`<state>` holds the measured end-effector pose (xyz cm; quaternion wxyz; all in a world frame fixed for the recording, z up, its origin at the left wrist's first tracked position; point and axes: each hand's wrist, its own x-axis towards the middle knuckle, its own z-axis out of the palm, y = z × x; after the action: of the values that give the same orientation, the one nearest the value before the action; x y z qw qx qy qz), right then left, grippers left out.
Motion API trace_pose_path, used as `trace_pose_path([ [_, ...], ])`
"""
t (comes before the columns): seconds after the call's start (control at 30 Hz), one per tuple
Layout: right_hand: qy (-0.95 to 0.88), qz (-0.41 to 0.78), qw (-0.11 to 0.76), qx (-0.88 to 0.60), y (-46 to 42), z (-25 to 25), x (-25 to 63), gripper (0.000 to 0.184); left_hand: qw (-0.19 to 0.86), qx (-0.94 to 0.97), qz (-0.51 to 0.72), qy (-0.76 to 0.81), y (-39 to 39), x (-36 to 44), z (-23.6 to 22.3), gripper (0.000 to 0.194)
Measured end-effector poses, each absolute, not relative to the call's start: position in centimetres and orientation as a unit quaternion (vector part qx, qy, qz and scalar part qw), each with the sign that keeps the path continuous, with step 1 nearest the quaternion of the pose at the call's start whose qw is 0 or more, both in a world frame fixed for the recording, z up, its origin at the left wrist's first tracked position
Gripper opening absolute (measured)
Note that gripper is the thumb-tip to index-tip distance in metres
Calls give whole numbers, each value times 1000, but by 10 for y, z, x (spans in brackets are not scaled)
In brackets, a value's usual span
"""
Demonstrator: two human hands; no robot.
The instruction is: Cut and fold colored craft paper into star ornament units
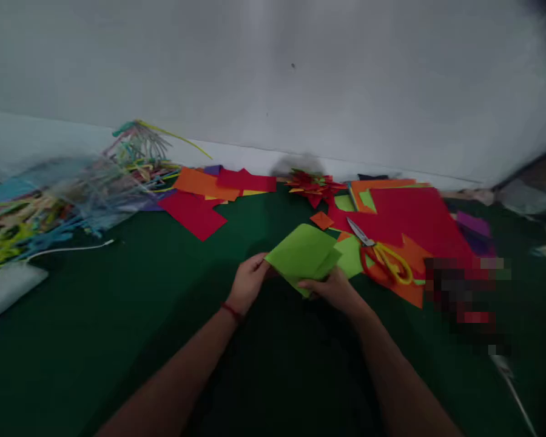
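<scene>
On a clock face centred on the green paper (303, 249) held in the middle of the view, the left hand (249, 280) is at about 8 o'clock, pinching the paper's left corner between thumb and fingers. The right hand (333, 289) is at about 4 o'clock, its thumb laid over the lower edge and the fingers mostly hidden behind, so the paper is pinched there too. The paper is tilted above the dark green tabletop (118, 328), and a second layer shows along its right edge; whether that is a fold or another sheet I cannot tell. A red band (232, 311) circles the left wrist.

At 3 o'clock lie scissors (368, 241) with red and yellow handles, blades parted slightly and pointing to about 11 o'clock. They rest over loose paper, including a light green piece (350, 258) just beside the right hand. A big red sheet (404, 212) lies at 2 o'clock, and a small orange square (321, 220) at 1 o'clock. A spiky red and green paper bundle (313, 183) is at 12 o'clock, near the wall (236, 73).

At 10 o'clock are an orange sheet (204, 184) and a red sheet (193, 213). Colourful fuzzy sticks (36, 224), partly under clear plastic, are heaped at 9 o'clock.
</scene>
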<state>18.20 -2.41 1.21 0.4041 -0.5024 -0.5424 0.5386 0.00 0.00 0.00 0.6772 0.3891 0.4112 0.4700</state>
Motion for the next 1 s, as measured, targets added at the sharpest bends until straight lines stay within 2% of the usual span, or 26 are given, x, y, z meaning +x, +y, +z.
trace_pose_path([
  [0.2,-525,553,381,-523,-23,11,185,44,720,316,480,390,-2,-2,8,19],
  [0.33,-520,578,362,-515,-25,16,191,45,771,270,462,344,-3,-4,9,27],
  [0.43,-540,583,337,-504,-25,21,197,44,753,264,478,368,-3,-6,12,24],
  [0.57,-558,571,299,-523,-21,22,204,31,733,278,489,382,-4,-8,17,28],
  [0.63,-547,552,315,-545,-17,21,207,29,727,280,504,373,-4,-8,17,32],
  [0.83,-505,486,463,-543,-12,19,214,24,752,268,495,342,-4,-8,12,33],
  [1.0,-495,490,462,-549,-13,19,214,23,772,256,487,319,-4,-8,14,35],
])
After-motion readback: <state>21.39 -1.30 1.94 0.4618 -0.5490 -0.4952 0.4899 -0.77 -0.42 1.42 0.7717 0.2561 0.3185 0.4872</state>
